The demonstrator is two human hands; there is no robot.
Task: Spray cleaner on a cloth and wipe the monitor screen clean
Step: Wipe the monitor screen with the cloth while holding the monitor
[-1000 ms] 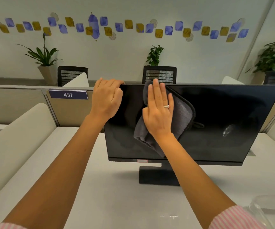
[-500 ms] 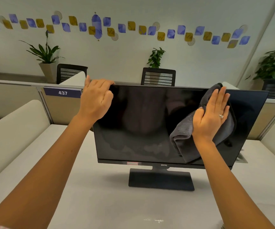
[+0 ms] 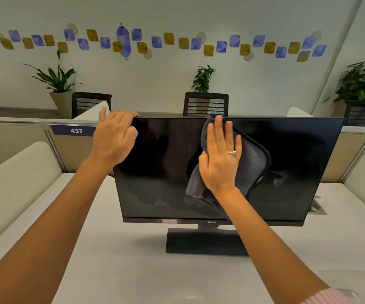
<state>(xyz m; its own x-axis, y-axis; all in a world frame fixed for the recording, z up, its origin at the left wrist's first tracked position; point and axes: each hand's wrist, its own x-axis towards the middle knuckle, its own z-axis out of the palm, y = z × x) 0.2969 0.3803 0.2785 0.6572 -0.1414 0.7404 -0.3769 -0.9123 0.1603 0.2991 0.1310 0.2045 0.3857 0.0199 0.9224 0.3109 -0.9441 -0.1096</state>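
A black monitor stands on its base on the white desk, its dark screen facing me. My left hand grips the monitor's top left corner, fingers curled over the upper edge. My right hand lies flat, fingers straight, and presses a dark grey cloth against the upper middle of the screen. The cloth hangs in folds below and to the right of the palm. A pale smear shows on the screen at the right. No spray bottle is in view.
A clear plastic container sits at the desk's near right corner. Low padded dividers flank the desk left and right. Behind the monitor are a partition with a "437" sign, two black chairs and potted plants.
My right hand with the cloth has swept left from the screen's right side back to the upper middle. The left hand keeps its grip on the top left corner.
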